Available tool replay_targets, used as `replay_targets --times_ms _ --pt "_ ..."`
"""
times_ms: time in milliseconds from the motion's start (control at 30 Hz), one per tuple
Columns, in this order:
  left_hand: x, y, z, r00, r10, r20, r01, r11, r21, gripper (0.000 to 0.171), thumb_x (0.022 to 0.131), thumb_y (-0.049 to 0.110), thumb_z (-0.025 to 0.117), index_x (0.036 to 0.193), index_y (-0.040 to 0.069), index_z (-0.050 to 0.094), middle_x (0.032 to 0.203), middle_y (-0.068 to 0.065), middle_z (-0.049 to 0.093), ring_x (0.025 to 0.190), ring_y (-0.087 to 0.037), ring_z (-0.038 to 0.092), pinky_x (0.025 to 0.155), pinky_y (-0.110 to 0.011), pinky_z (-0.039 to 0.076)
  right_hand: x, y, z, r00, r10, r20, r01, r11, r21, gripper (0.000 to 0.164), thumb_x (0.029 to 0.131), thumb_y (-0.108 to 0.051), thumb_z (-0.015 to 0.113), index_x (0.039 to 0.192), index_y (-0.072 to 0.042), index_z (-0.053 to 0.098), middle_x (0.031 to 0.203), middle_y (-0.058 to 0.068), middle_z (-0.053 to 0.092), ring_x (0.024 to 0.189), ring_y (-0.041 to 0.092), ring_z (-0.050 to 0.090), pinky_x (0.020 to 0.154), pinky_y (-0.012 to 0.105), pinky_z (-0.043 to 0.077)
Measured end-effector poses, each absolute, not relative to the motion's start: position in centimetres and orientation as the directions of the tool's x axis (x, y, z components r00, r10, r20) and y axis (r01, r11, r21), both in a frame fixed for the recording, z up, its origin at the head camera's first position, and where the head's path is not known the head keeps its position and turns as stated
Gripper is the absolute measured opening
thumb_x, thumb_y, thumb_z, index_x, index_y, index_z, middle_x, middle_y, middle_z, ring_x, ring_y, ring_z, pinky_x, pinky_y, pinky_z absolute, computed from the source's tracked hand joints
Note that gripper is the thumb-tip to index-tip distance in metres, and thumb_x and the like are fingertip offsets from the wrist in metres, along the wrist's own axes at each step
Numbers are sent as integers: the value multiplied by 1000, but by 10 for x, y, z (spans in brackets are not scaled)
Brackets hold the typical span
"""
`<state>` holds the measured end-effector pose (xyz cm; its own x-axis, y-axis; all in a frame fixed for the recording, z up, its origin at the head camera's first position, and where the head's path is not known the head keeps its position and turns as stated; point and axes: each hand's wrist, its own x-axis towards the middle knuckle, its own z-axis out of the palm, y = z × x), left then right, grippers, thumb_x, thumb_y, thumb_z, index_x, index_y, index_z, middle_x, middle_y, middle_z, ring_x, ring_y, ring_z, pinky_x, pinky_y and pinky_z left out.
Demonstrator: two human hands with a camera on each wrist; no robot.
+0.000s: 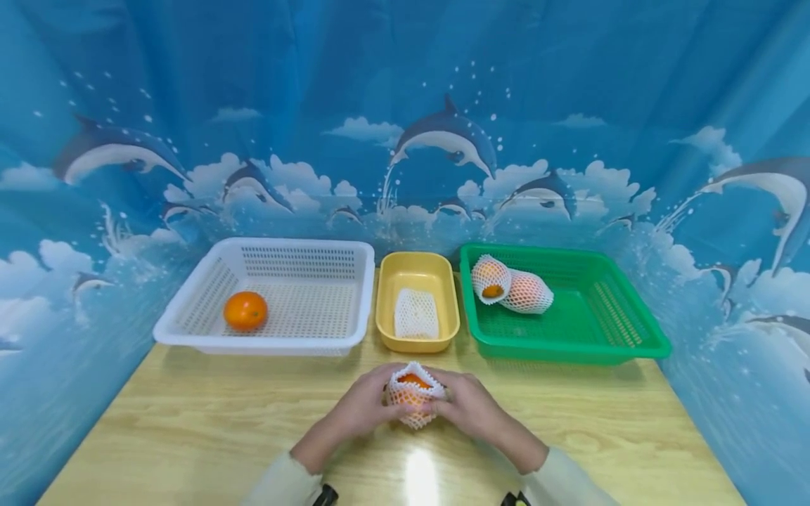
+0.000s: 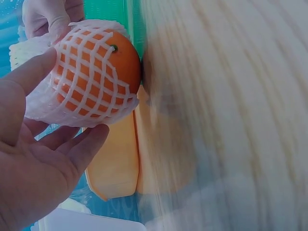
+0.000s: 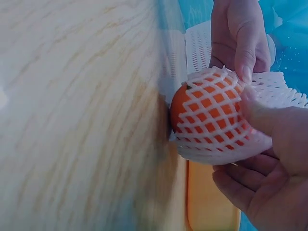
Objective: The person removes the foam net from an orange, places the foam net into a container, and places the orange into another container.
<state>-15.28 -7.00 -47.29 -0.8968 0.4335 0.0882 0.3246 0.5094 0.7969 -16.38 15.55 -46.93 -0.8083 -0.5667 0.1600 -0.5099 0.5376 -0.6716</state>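
An orange [image 2: 126, 62] in a white foam net sleeve [image 1: 418, 416] stands at the table's front middle, between both hands. My left hand [image 1: 367, 403] grips its left side, thumb at the front and fingers behind. From the right, my right hand [image 1: 470, 405] holds it the same way, its thumb [image 3: 262, 113] pressed on the net. The sleeve's upper end gapes, and orange skin shows inside. In the wrist views the fruit's stem end pokes out of the net at the table surface.
Behind stand a white basket [image 1: 285, 342] with one bare orange [image 1: 245, 311], a yellow tray [image 1: 418, 345] with a flat foam net [image 1: 416, 314], and a green basket [image 1: 582, 353] with two netted fruits [image 1: 527, 292]. A dolphin-print curtain [image 1: 304, 91] hangs around the wooden table [image 1: 209, 422].
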Motion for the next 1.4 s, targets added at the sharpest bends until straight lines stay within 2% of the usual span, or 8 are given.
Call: replay_targets --times_ms 167,267,567,767,900,1033,1167,1400 --pt "-150 -71 -474 -895 438 85 318 491 811 57 81 25 77 133 12 56 135 -7 57 125 -28 51 105 -52 40 -163 153 -469 -801 -589 102 -485 540 -688 67 77 -45 77 135 -18 57 124 -3 65 110 14 62 95 36 51" --pt "-149 -73 -474 -898 430 92 322 500 804 56 82 24 77 132 11 57 135 -7 57 124 -28 52 104 -50 42 -163 150 -472 -792 -604 88 -485 536 -691 75 76 -46 78 139 -18 52 130 -2 62 114 16 59 97 39 49" --pt "-153 -71 -470 -899 401 177 381 518 766 37 86 18 73 121 8 67 128 -7 63 117 -28 59 96 -44 50 -164 150 -472 -801 -591 94 -482 544 -687 90 74 -48 79 144 -4 44 142 13 51 128 28 50 106 48 41" --pt "-152 -73 -470 -908 376 184 371 521 769 34 84 2 70 117 6 68 125 -9 65 113 -28 61 94 -42 52 -164 147 -471 -801 -592 83 -469 536 -702 80 74 -50 78 139 -12 51 132 3 60 117 18 58 101 42 47" --pt "-151 -73 -472 -903 388 182 376 514 771 36 88 18 70 121 5 66 126 -10 64 116 -29 59 97 -45 50 -163 146 -469 -803 -590 81 -466 538 -702 72 74 -50 77 134 -16 57 123 -3 65 107 11 61 95 35 51" --pt "-151 -72 -473 -891 421 168 391 526 755 53 86 36 71 127 5 60 133 -14 58 122 -33 54 102 -52 44 -164 148 -468 -814 -574 87 -460 546 -701 62 73 -50 78 124 -17 64 108 -6 70 94 6 64 83 27 54" --pt "-151 -71 -472 -888 436 148 387 532 753 59 83 36 74 130 5 57 137 -16 54 125 -37 51 103 -56 41 -165 151 -467 -824 -560 89 -445 541 -713 56 72 -47 79 117 -16 68 100 -7 72 88 4 64 79 25 54" --pt "-151 -69 -472 -889 446 104 356 529 770 62 80 35 77 132 9 56 135 -10 57 122 -30 54 101 -51 44 -163 156 -468 -822 -558 110 -464 547 -697 48 73 -41 80 110 -11 71 96 -4 73 85 7 66 76 25 55"
